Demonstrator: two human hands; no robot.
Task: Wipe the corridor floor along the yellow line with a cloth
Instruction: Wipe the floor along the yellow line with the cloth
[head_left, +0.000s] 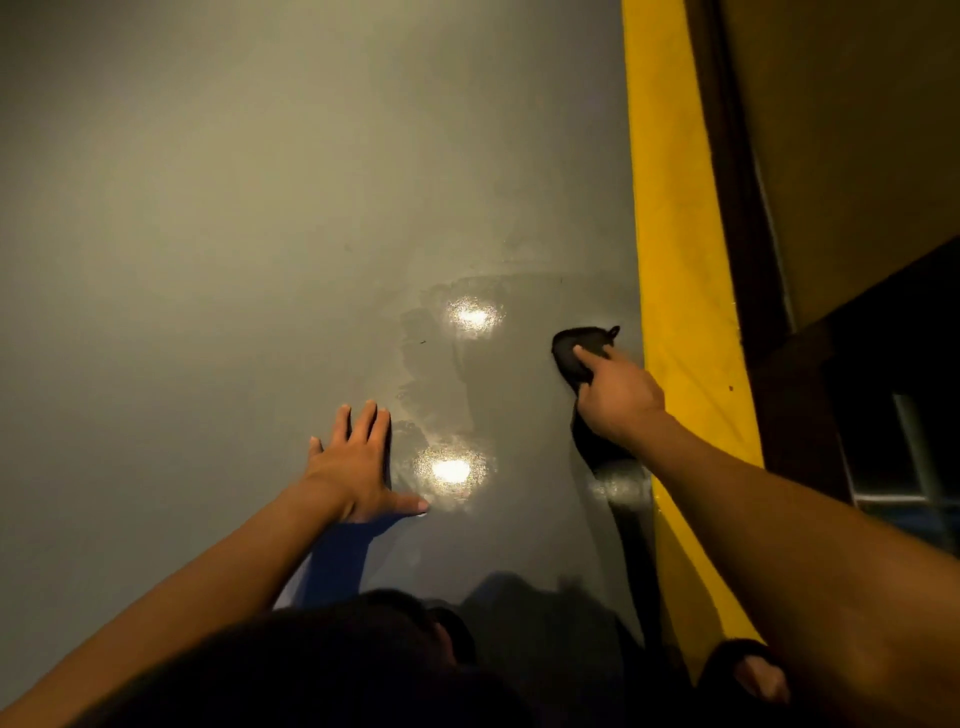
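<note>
Cloth (574, 358), dark and bunched, lay on the grey corridor floor (208, 260) just beside the yellow line (675, 260), where a crouching person's right hand (621, 400) gripped it with curled fingers, the forefinger stretched across its top. Nearest the camera, a sandalled foot (748, 675) rested at the line's near end, while the left hand (353, 467) pressed flat on the floor, fingers spread and holding nothing, apparently as a brace. Between the hands, a damp sheen with streaky edges and two bright lamp reflections (451, 470) suggested this patch had already been wiped; the duller floor running ahead along the line appeared still to be done. Beyond the line, a dark wall (831, 156) and skirting hemmed in the right side, leaving little room there for the wiping arm.
</note>
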